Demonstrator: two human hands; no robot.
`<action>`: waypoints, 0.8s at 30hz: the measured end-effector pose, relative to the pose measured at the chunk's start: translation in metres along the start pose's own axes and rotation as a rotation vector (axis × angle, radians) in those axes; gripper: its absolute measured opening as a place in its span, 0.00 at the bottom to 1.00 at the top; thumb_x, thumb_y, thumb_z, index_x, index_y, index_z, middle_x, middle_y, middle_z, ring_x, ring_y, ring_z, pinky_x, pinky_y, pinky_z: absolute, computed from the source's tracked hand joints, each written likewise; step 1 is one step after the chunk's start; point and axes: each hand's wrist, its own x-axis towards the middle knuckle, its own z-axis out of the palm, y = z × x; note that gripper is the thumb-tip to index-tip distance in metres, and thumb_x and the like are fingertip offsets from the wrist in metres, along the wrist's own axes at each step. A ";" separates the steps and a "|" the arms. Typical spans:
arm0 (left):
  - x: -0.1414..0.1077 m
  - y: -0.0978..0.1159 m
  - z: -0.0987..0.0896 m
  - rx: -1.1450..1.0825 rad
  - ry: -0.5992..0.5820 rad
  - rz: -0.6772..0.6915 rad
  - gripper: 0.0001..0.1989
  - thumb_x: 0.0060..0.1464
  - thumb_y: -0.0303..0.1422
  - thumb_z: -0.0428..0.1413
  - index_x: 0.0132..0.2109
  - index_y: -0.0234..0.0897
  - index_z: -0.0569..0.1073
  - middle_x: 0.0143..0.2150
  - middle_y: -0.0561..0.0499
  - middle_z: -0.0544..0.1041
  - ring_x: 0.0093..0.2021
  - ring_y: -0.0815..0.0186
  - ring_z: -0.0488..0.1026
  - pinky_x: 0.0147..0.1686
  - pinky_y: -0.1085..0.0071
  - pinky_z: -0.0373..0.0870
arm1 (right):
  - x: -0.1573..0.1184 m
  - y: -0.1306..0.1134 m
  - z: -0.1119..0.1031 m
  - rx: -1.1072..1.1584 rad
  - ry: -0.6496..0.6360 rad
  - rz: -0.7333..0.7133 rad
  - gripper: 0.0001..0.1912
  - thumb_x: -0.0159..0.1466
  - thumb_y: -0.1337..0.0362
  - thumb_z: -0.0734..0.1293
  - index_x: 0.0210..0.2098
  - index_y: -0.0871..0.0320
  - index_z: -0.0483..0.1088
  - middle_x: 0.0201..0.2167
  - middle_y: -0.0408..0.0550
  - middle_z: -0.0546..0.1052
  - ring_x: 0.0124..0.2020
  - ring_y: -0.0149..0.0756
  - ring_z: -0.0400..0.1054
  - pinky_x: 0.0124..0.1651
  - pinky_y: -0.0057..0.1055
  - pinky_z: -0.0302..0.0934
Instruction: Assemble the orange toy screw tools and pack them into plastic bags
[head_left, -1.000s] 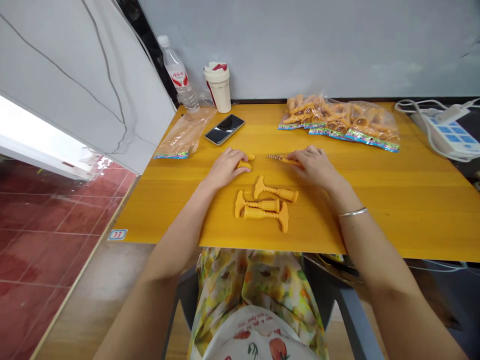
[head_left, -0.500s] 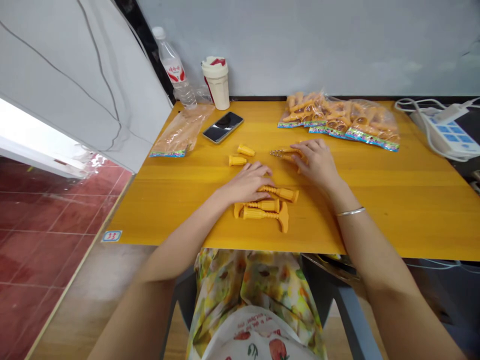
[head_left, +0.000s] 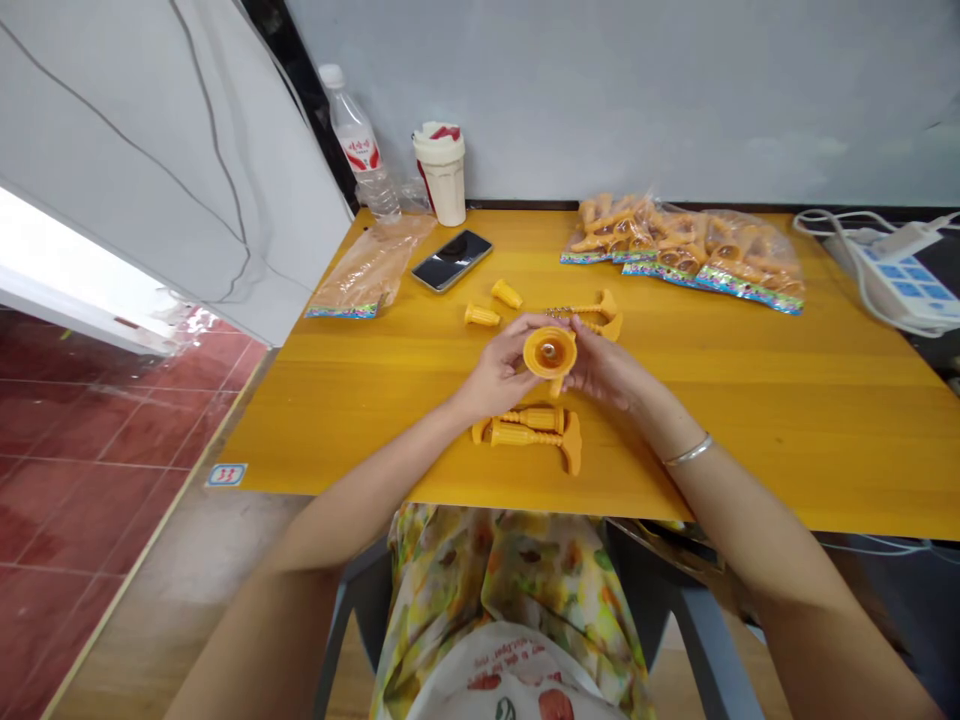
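Both hands [head_left: 499, 378] around an orange plastic cone-headed piece [head_left: 550, 352]

The plastic toy part [head_left: 549, 352] is orange-yellow, like the pieces [head_left: 529, 433] beneath it. The worktop [head_left: 750, 440] has amber wood grain. The garment [head_left: 510, 570] carries a yellow-green floral print, the floor tiles [head_left: 90, 430] are deep red, and the power strip [head_left: 900, 285] is white with blue switches.

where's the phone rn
In the head view, the smartphone lies near the far edge of the orange table, just right of a clear plastic bag.
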 end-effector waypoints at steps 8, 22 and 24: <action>-0.001 -0.013 -0.007 0.211 0.195 -0.171 0.32 0.62 0.47 0.56 0.67 0.48 0.54 0.64 0.40 0.64 0.58 0.58 0.72 0.51 0.59 0.74 | -0.005 -0.010 -0.005 -0.053 0.218 -0.056 0.20 0.56 0.45 0.74 0.31 0.55 0.70 0.19 0.37 0.67 0.20 0.28 0.60 0.24 0.26 0.67; 0.006 -0.021 -0.046 -0.008 -0.152 -0.360 0.19 0.61 0.49 0.55 0.41 0.37 0.78 0.34 0.50 0.77 0.31 0.67 0.71 0.30 0.71 0.69 | -0.025 -0.024 -0.001 -0.755 -0.034 -0.399 0.12 0.66 0.50 0.66 0.39 0.51 0.68 0.30 0.42 0.71 0.29 0.33 0.66 0.34 0.35 0.66; 0.008 -0.032 -0.072 -0.175 0.009 -0.565 0.18 0.55 0.49 0.59 0.35 0.37 0.75 0.27 0.54 0.72 0.22 0.73 0.61 0.19 0.75 0.57 | -0.032 -0.031 -0.002 -1.164 -0.073 -0.605 0.15 0.71 0.55 0.58 0.36 0.52 0.72 0.35 0.49 0.74 0.38 0.40 0.66 0.43 0.42 0.66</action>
